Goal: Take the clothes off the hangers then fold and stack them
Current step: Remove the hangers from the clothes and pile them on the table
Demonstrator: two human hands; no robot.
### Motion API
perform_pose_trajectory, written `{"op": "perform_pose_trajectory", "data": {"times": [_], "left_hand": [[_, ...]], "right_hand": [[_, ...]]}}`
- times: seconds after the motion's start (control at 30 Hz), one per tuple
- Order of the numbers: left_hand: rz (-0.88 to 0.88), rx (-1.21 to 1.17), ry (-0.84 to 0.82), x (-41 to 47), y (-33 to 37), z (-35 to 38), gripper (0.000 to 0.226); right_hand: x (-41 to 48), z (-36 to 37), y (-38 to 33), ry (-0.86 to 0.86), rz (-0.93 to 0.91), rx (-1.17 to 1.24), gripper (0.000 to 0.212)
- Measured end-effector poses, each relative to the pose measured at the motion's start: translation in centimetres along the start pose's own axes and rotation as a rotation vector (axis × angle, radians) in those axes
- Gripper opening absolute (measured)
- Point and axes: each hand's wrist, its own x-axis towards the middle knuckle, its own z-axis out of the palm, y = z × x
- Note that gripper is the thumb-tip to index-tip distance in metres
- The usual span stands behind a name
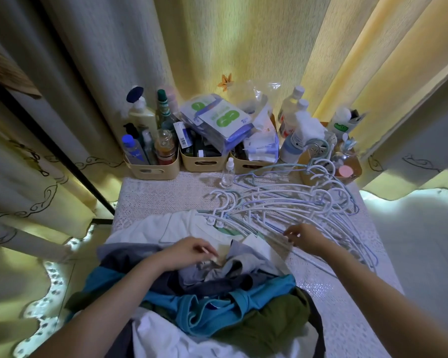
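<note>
**A:** Head view, what have we got?

**B:** We're looking down at a jumbled heap of clothes (192, 293) on the near end of the surface (153, 197). There are white, grey, blue and olive pieces. The left hand (189, 251) sits on top of the heap, fingers curled, pinching a bit of pale grey cloth.

**A:** And the other one?

**B:** The right hand (305, 237) is over at the hangers (282, 202), a fanned pile of pale ones lying just right of the clothes. As far as we can tell, its fingertips are nipped on one thin bar.

**A:** Anything behind?

**B:** Baskets (153, 169) stuffed with bottles and packets line the far edge. A little clear spray bottle (227, 174) stands in front of them, and curtains (243, 47) hang behind.
</note>
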Motion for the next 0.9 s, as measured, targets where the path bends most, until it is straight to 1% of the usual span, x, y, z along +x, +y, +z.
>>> {"op": "perform_pose_trajectory", "data": {"times": [0.03,0.07,0.1,0.13,0.2,0.23,0.27,0.33,0.37,0.47,0.57,0.6,0.63,0.67,0.7,0.73,0.77,0.83,0.87,0.9], "left_hand": [[-0.011,0.056,0.185,0.5,-0.6,-0.8,0.018],[-0.049,0.184,0.376,1.0,-1.1,-1.7,0.026],[-0.127,0.351,0.505,1.4,-1.8,-2.7,0.036],[-0.234,0.49,0.543,1.7,-2.5,-3.6,0.046],[-0.416,0.613,0.493,1.8,-3.7,-4.7,0.052],[-0.436,0.626,0.487,1.8,-4.1,-4.9,0.05],[-0.406,0.635,0.514,1.7,-4.4,-5.0,0.046],[-0.255,0.605,0.619,1.0,-4.4,-5.2,0.033],[-0.181,0.547,0.643,0.5,-4.3,-5.4,0.028],[-0.008,0.344,0.619,-1.2,-3.8,-5.5,0.018],[0.126,0.186,0.602,-2.4,-2.7,-5.5,0.004],[0.14,0.158,0.582,-2.4,-2.3,-5.4,0.006],[0.115,0.132,0.549,-2.4,-1.9,-5.2,0.006],[0.069,0.107,0.514,-2.3,-1.4,-5.1,0.017],[0.028,0.118,0.491,-2.2,-1.2,-5.0,0.033],[0.015,0.149,0.487,-2.0,-1.0,-4.8,0.045],[0.021,0.191,0.511,-1.8,-0.8,-4.7,0.045],[0.047,0.234,0.626,-1.6,-0.5,-4.6,0.028],[0.051,0.253,0.676,-1.6,-0.6,-4.7,0.024],[0.046,0.263,0.706,-1.6,-0.6,-4.9,0.023]], "right_hand": [[-0.1,0.0,-1.0,0.03,-0.031,0.05,0.024],[-0.2,0.1,-2.2,0.049,-0.065,0.099,0.023],[-0.3,0.3,-3.4,0.05,-0.098,0.135,0.023],[-0.4,0.7,-4.5,0.039,-0.133,0.15,0.024],[-0.4,1.7,-6.8,0.012,-0.191,0.151,0.029],[-0.4,2.2,-7.7,0.002,-0.207,0.164,0.032],[-0.3,2.7,-8.6,-0.004,-0.221,0.182,0.034],[-0.2,3.4,-10.2,0.003,-0.265,0.206,0.036],[-0.2,3.6,-10.8,0.018,-0.291,0.214,0.036],[-0.3,4.0,-12.2,0.078,-0.357,0.283,0.027],[-0.5,4.2,-13.8,0.087,-0.443,0.341,0.022],[-0.5,4.3,-14.4,0.103,-0.481,0.333,0.022],[-0.6,4.3,-15.1,0.126,-0.513,0.326,0.022],[-0.8,4.4,-15.8,0.148,-0.537,0.324,0.021],[-1.0,4.5,-16.4,0.165,-0.557,0.323,0.021],[-1.2,4.6,-16.9,0.179,-0.574,0.321,0.021],[-1.3,4.6,-17.2,0.183,-0.585,0.319,0.022],[-1.5,4.4,-16.8,0.14,-0.564,0.298,0.025],[-1.5,4.1,-16.1,0.099,-0.522,0.24,0.028],[-1.4,3.7,-15.1,0.07,-0.464,0.127,0.03]]}}
